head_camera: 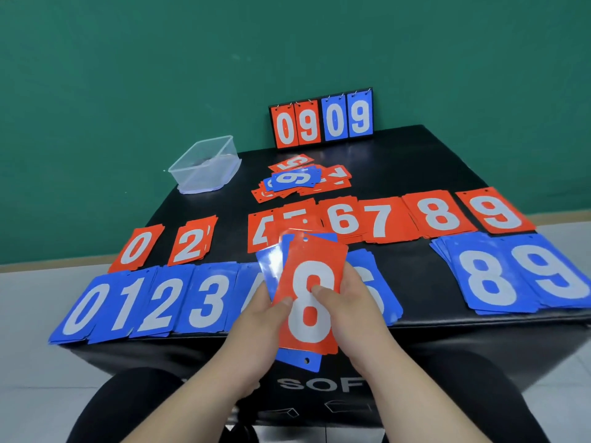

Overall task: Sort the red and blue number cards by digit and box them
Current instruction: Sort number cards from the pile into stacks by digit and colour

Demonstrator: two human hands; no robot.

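Card stack (307,321) in my grip above near pile row (144,302), far pile row (383,219) behind, loose card heap (297,179) beyond, plastic container (204,167) back-left, scoreboard (321,123) rearmost on table (431,161).

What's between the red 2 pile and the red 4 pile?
Nothing: the head view shows only bare black padded tabletop between the red 2 card pile and the red 4 card pile.

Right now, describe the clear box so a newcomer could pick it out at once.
Start at the black table before the green wall. Look to its far left corner, left of the loose card heap. The clear plastic box sits there, the only see-through thing, with no colour or digit.
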